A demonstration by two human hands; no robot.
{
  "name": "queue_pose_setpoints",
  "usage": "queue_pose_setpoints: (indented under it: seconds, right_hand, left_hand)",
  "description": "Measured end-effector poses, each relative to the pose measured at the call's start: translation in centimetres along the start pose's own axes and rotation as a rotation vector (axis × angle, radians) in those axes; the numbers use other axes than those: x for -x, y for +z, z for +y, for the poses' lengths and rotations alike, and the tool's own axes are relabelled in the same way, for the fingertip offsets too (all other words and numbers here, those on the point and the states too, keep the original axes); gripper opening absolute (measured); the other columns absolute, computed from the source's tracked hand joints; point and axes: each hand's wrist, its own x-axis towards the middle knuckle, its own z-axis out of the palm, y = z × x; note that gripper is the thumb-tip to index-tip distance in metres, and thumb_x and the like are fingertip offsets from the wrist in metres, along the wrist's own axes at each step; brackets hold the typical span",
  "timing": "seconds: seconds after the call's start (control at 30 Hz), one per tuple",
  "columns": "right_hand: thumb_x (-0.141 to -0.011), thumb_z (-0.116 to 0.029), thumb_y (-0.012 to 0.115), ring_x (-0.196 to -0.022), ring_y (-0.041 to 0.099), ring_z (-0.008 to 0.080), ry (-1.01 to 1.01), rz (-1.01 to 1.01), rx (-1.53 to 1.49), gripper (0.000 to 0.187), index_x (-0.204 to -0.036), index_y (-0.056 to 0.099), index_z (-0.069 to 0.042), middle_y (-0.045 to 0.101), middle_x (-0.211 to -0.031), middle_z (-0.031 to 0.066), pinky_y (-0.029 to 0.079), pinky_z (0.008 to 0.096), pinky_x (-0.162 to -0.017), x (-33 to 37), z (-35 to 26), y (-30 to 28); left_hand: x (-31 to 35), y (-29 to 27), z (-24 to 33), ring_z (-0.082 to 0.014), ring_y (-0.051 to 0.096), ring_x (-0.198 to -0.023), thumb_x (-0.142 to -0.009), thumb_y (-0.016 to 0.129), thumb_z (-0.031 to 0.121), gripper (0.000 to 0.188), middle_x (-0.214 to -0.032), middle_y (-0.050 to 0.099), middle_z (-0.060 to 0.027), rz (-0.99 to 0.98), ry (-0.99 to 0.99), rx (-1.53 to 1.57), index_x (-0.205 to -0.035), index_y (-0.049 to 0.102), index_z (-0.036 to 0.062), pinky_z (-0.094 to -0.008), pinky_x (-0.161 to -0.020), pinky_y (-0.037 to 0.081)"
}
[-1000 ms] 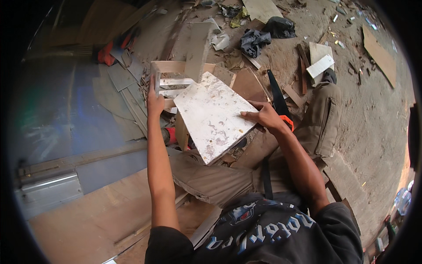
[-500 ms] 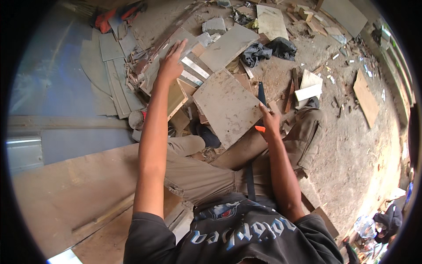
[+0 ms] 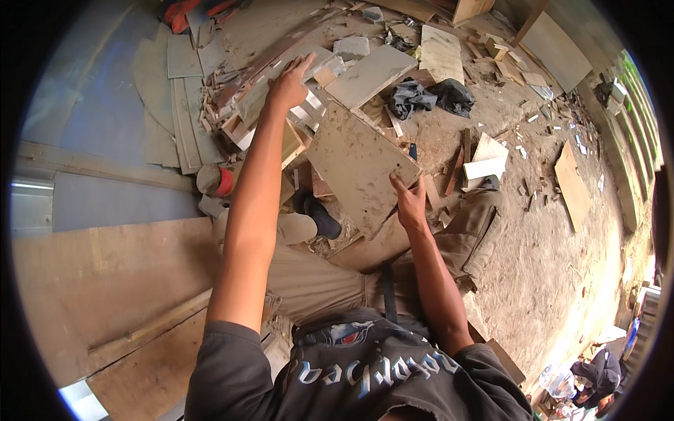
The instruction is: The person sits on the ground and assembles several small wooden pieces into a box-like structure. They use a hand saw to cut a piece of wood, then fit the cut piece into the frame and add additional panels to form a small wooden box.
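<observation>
My right hand [image 3: 411,200] grips the right corner of a worn, stained grey-beige board [image 3: 361,161], its thumb on the upper face and the other fingers behind the edge. The board is tilted above my lower legs. My left hand [image 3: 288,88] reaches forward with fingers stretched out, over a pile of boards and strips [image 3: 253,105]; whether it touches them I cannot tell. Just beyond the held board, a short piece of dark blade [image 3: 413,150] shows; the rest is hidden behind the board. Another grey board [image 3: 370,76] lies ahead of my left hand.
Black plastic bags [image 3: 453,97] lie ahead on the dirt floor, with a grey block [image 3: 351,48] nearby. A white block [image 3: 484,168] and a plywood piece [image 3: 573,184] are to the right. A red-rimmed can [image 3: 216,181] stands left, near a long wooden panel [image 3: 119,281].
My right hand has closed on the board's corner and shifted slightly left and down; the board has tilted. The blade is now mostly covered, its orange part out of sight. My left hand moved slightly right.
</observation>
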Motion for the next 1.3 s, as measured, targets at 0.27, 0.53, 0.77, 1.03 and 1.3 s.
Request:
queue_pose_setpoints:
  seconds: [0.27,0.53,0.77,1.03,1.3]
  right_hand:
    - [-0.089,-0.017,0.068,-0.077,0.06,0.0119,0.133,0.013,-0.067,0.026,-0.106,0.062,0.001,0.067,-0.094,0.0058,0.046,0.0276,-0.067,1.1,-3.2,-1.0]
    - [-0.091,-0.019,0.063,-0.082,0.066,0.0225,0.282,0.19,-0.24,0.029,-0.109,0.058,0.003,0.065,-0.097,0.0106,0.055,0.0376,-0.072,1.3,-8.9,-1.0]
    - [-0.087,-0.016,0.058,-0.098,0.062,0.0276,0.287,0.116,-0.558,0.038,-0.118,0.051,0.004,0.061,-0.108,0.0148,0.05,0.0421,-0.087,0.2,-6.3,-2.3]
    - [-0.08,-0.011,0.055,-0.1,0.062,0.0259,0.355,-0.037,-0.652,0.041,-0.116,0.05,0.008,0.062,-0.11,0.0149,0.051,0.0373,-0.092,1.9,-4.2,-0.4]
    - [-0.091,-0.04,0.056,-0.108,0.059,0.0247,0.403,0.025,-0.606,0.049,-0.126,0.05,-0.005,0.059,-0.12,0.0099,0.051,0.0427,-0.084,3.8,-0.8,2.2]
  left_hand:
    - [0.4,-1.3,-2.3,-0.0312,0.039,-0.134,-0.072,0.046,-0.004,0.083,-0.149,0.037,-0.0125,-0.001,0.002,0.073,-0.148,0.031,0.027,-0.0383,-0.105,0.038]
    - [2.5,-3.7,-2.3,-0.0345,0.041,-0.131,-0.072,0.045,-0.004,0.083,-0.146,0.04,-0.0167,-0.023,-0.137,0.08,-0.149,0.029,0.0237,-0.0396,-0.103,0.039]
    - [2.7,-4.0,-3.5,-0.039,0.046,-0.125,-0.071,0.045,-0.004,0.084,-0.141,0.045,-0.021,0.049,-0.108,0.084,-0.149,0.029,0.0218,-0.0416,-0.097,0.042]
    - [2.6,-4.5,-3.1,-0.0395,0.049,-0.121,-0.071,0.046,-0.002,0.084,-0.139,0.047,-0.0209,0.019,-0.197,0.052,-0.149,0.029,0.0231,-0.0413,-0.095,0.043]
    - [2.1,-0.5,-2.0,-0.0328,0.036,-0.136,-0.074,0.048,-0.001,0.079,-0.148,0.038,-0.0123,0.14,0.067,0.053,-0.147,0.032,0.0268,-0.0547,-0.103,0.037]
